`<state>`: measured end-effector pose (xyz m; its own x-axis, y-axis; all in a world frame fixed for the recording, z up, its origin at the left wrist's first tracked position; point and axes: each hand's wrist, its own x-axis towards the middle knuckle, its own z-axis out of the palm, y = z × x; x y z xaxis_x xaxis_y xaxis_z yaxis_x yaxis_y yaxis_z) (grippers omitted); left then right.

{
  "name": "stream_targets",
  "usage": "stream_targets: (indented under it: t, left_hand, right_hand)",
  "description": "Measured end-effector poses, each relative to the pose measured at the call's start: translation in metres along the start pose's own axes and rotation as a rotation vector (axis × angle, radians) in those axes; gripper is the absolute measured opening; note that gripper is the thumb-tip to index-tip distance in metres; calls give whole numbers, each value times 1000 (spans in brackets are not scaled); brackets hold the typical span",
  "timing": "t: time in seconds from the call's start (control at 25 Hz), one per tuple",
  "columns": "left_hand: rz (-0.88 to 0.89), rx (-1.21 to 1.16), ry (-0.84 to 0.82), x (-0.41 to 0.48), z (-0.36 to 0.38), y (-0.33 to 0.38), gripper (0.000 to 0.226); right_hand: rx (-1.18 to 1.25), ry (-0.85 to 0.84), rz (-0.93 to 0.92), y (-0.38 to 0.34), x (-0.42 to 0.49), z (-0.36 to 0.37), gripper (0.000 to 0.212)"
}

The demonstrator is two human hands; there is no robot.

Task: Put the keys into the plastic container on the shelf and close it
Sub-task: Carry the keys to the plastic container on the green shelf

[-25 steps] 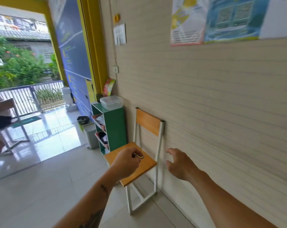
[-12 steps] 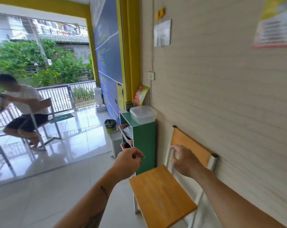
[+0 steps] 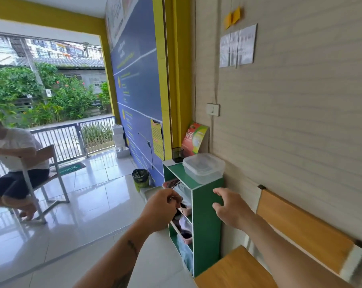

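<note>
- At lower centre of the frame, the keys (image 3: 177, 198) are pinched in the left hand (image 3: 160, 212), whose fingers are closed round them; only a small metal part shows past the fingertips.
- Just right of centre, the right hand (image 3: 227, 208) is held up with fingers spread and loosely curled, empty, in front of the side of the shelf (image 3: 206, 225).
- The shelf, a narrow green unit, is set against the wall, with pink baskets (image 3: 183, 229) of mixed items seen in its open front.
- On the shelf's top, above both hands, the container (image 3: 204, 167) is placed, clear plastic, with its lid on.
- Behind the container, a small dark cup (image 3: 177, 154) and a red-and-green packet (image 3: 194, 139) are stood by the wall.
- At lower right, a wooden chair (image 3: 296, 231) is seen just beside the shelf.
- At left, a seated person (image 3: 11, 161) is seen, well apart from the hands.
- Near the shelf's far side, a bin (image 3: 140, 179) is stood on the tiled floor.
</note>
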<state>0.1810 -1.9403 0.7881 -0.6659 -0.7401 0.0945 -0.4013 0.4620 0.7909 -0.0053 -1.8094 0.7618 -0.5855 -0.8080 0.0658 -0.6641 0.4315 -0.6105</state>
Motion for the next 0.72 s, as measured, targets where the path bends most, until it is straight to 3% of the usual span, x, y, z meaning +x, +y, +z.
stream_targets:
  t: [0.24,0.72]
  left_hand:
    - [14,-73,0,115,-23,-37,30]
    - [-8,-70,-28,365,10,-86,26]
  right_hand:
    - [-26,35,-3,-19,116,32,58]
    - [-145,-3,33,4,349,59,58]
